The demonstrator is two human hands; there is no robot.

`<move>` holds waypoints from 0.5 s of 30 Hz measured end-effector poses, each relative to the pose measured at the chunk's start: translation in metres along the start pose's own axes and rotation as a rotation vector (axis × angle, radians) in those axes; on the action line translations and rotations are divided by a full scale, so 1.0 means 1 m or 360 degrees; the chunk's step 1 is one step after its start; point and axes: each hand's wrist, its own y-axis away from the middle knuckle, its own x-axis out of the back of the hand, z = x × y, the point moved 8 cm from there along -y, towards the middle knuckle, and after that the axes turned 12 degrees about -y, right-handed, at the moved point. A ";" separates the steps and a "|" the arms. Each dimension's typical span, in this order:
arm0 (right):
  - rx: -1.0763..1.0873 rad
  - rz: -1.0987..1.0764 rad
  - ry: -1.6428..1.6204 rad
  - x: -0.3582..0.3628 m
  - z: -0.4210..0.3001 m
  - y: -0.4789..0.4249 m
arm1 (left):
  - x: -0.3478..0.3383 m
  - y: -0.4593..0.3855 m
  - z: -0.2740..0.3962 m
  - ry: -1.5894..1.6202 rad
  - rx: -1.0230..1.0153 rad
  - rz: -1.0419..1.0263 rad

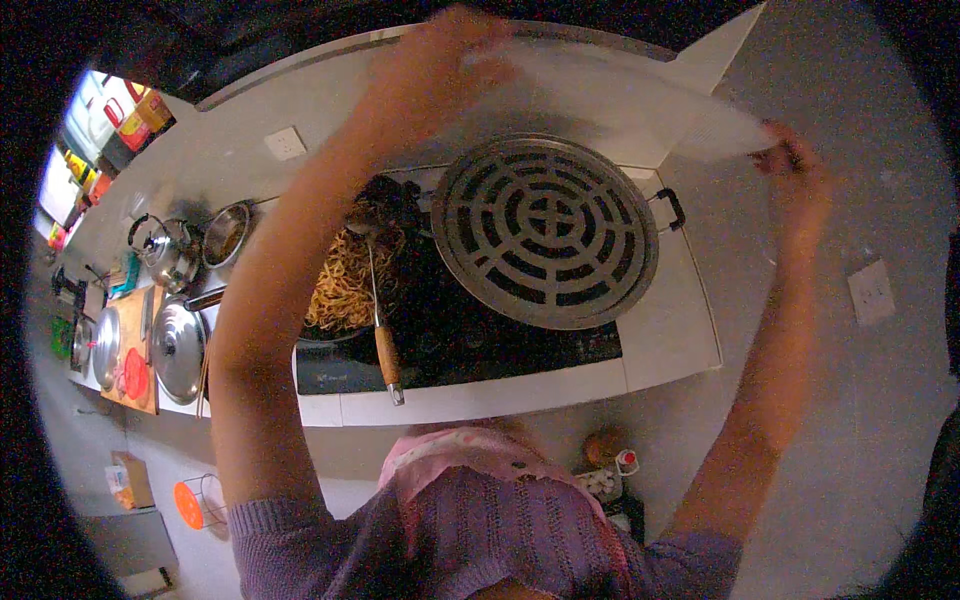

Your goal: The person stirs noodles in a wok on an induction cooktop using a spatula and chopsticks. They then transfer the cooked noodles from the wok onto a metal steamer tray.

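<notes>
A thin whitish cloth or sheet (622, 90), blurred by motion, stretches between my hands above the far side of the stove. My left hand (469, 64) grips its left end, though blur hides the fingers. At the right end, my right hand (791, 161) pinches the sheet between its fingers. Below it sits a round metal steamer rack with ring-shaped slots (553, 217), on a pot with a black side handle (670, 208). To the left, partly behind my left forearm, a pan holds noodles (341, 289). A wooden-handled utensil (386, 352) rests across that pan.
Both pots stand on a black glass cooktop (465, 337). Left along the counter are a steel kettle (169, 255), a metal bowl (226, 234), a lidded pan (178, 349) and a wooden board (142, 315). An orange-topped stool (189, 505) stands below.
</notes>
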 end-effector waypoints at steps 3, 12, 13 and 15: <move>0.0162 -0.0288 -0.0067 -0.056 0.045 0.052 | -0.055 0.064 0.000 -0.0041 -0.0123 -0.0365; -0.0260 -0.0931 0.0460 -0.139 0.142 0.160 | -0.142 0.181 0.038 -0.0175 -0.0205 -0.1425; -0.0188 -0.0926 0.0453 -0.139 0.135 0.160 | -0.137 0.180 0.040 -0.0166 -0.0117 -0.1535; -0.0318 -0.0989 0.0590 -0.138 0.126 0.163 | -0.138 0.189 0.040 -0.0153 -0.0049 -0.1583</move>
